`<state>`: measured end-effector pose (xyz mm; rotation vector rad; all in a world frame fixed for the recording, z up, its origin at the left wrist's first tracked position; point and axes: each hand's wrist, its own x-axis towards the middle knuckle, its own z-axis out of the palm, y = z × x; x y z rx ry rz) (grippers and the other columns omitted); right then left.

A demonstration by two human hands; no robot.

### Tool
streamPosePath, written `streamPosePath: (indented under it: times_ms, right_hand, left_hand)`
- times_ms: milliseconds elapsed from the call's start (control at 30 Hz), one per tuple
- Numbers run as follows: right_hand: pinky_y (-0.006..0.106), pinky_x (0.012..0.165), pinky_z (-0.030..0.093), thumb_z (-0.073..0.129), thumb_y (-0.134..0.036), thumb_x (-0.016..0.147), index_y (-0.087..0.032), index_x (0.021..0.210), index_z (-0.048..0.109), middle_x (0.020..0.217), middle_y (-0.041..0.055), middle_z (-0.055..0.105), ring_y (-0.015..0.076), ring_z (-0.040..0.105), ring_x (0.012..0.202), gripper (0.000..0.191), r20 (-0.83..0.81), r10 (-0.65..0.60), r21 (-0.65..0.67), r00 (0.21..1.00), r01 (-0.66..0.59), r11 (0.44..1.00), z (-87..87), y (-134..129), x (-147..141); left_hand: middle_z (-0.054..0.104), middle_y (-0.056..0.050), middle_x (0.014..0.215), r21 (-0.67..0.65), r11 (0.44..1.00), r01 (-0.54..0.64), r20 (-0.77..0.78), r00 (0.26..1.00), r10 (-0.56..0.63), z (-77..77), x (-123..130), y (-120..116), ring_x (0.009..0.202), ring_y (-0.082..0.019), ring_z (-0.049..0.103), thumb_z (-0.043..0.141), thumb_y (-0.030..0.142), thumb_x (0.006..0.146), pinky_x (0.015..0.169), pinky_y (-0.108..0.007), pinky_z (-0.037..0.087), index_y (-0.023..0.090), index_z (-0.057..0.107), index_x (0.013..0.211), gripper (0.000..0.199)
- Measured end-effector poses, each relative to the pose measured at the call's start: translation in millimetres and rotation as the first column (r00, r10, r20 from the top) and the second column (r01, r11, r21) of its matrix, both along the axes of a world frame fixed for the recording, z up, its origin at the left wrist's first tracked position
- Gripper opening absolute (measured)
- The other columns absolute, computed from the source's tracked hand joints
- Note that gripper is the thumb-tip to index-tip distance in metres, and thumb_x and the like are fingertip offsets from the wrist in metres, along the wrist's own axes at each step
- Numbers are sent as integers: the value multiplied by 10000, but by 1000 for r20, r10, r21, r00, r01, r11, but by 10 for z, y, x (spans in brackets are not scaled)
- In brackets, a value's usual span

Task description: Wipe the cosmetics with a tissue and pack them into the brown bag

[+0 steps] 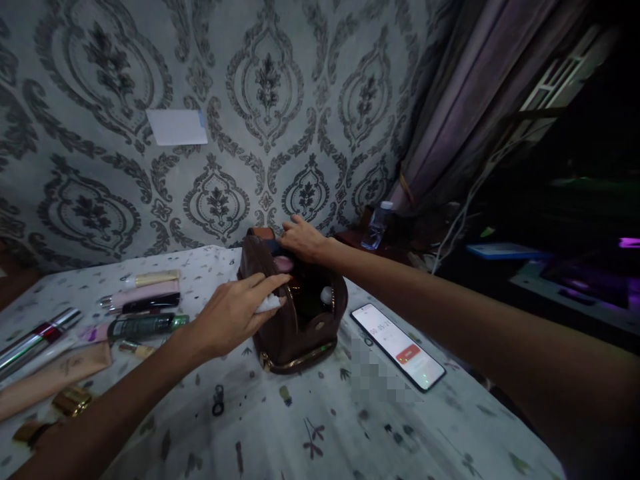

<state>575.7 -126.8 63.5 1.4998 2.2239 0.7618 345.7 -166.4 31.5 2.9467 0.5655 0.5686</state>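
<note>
A dark brown zippered bag (273, 330) stands unzipped on the patterned cloth. My left hand (235, 317) is at its left side, closed on a small white item (270, 304) whose kind I cannot make out. Across the bag's opening reaches my right arm. My right hand (304, 240) is closed at the far rim, its fingers bent over the bag's edge and partly hidden. Inside the dark opening, a round white object (327, 295) and a pinkish one (283, 264) show.
A lit phone (397, 347) showing a timer lies right of the bag. At left are several cosmetic tubes and bottles, among them a dark green bottle (143, 327) and a peach tube (60, 377). A clear water bottle (377, 225) stands behind, near the curtain (440, 127).
</note>
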Motion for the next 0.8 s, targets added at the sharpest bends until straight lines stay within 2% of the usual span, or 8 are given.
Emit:
streamPosePath:
  times_ms: [133, 267, 433, 500, 600, 700, 733, 800]
  right_hand:
    - [399, 962, 323, 523, -151, 891, -123, 1013, 696, 1006, 132, 719, 262, 549, 1110, 213, -16, -57, -20, 998, 57, 998, -6, 70, 13]
    - [367, 910, 339, 484, -137, 910, -117, 1030, 701, 995, 143, 713, 258, 567, 1087, 249, -64, -42, -35, 997, 40, 999, 45, 29, 26]
    - [329, 855, 365, 502, -139, 895, -150, 1069, 713, 1010, 135, 720, 248, 604, 1031, 274, -318, -83, 30, 944, 98, 995, 165, -133, 55]
    - [304, 818, 381, 511, -162, 900, -157, 1079, 709, 1017, 114, 724, 233, 616, 996, 268, -466, -91, 79, 880, 144, 986, 187, -297, 54]
    - [278, 765, 396, 500, -207, 935, -152, 1021, 716, 963, 84, 727, 204, 629, 913, 239, -656, -53, 121, 753, 174, 977, 139, -686, -20]
    - [281, 772, 421, 462, -282, 993, -145, 887, 712, 887, 81, 716, 185, 632, 861, 303, -756, 48, 99, 652, 41, 994, -17, -1155, -185]
    - [296, 800, 432, 453, -304, 1003, -146, 833, 702, 854, 83, 708, 188, 633, 858, 340, -770, 85, 100, 632, -11, 995, -89, -1301, -247]
    - [351, 878, 447, 480, -346, 996, -156, 846, 699, 870, 90, 707, 216, 632, 921, 326, -778, 138, 114, 613, -78, 990, -251, -1544, -354]
  left_hand:
    - [654, -76, 1116, -3, 1000, 7, 14, 1000, -7, -24, -1, 15, 919, -224, 669, 393, 364, 1005, 773, -332, 528, 248, 463, 1395, 412]
    - [659, -80, 1146, -16, 1000, 8, 15, 1000, -8, -12, -5, 11, 952, -227, 674, 381, 379, 1009, 794, -338, 533, 255, 456, 1402, 419]
    - [636, -88, 1286, -71, 997, 19, 56, 998, -15, -24, -98, -18, 964, -216, 683, 393, 394, 1004, 778, -303, 530, 282, 362, 1468, 478]
    - [647, -92, 1273, -114, 993, -9, 69, 997, 17, -60, -196, -28, 975, -223, 684, 402, 402, 998, 770, -296, 528, 269, 328, 1484, 509]
    - [679, -85, 1189, -181, 981, -75, 45, 995, 85, -163, -394, -25, 956, -227, 686, 404, 407, 992, 761, -283, 520, 260, 365, 1459, 491]
    - [683, -72, 1142, -234, 961, -145, 32, 987, 157, -321, -587, -9, 958, -224, 676, 401, 417, 990, 790, -277, 508, 270, 428, 1408, 444]
    - [683, -72, 1129, -249, 952, -177, 24, 982, 189, -381, -638, -5, 969, -229, 672, 404, 425, 987, 803, -283, 506, 267, 442, 1393, 438]
    - [680, -73, 1123, -278, 929, -243, -7, 968, 251, -499, -712, -5, 978, -240, 665, 400, 441, 983, 819, -301, 505, 264, 450, 1383, 441]
